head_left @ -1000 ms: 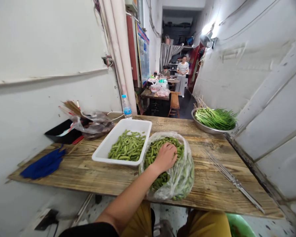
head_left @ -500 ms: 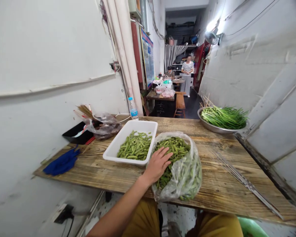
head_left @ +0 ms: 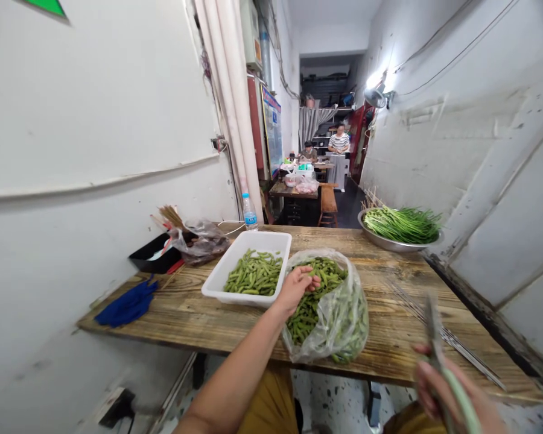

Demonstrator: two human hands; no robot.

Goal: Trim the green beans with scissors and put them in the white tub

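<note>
My left hand is over the mouth of a clear plastic bag full of green edamame pods. Its fingers are curled together, and whatever they may pinch cannot be made out against the pods. At the lower right, my right hand grips a pair of scissors with pale green handles, blades pointing up and blurred by motion. Left of the bag stands a white plastic tub with more edamame pods in it.
Thin metal skewers lie on the wooden table at right. A steel bowl of green stalks stands behind them. At left are a blue cloth item, a black tray and a water bottle. Two people are farther back.
My left hand has gone from lying spread on the pods to curled fingers. My right hand has come into view at the lower right with the scissors. The camera view has shifted slightly.
</note>
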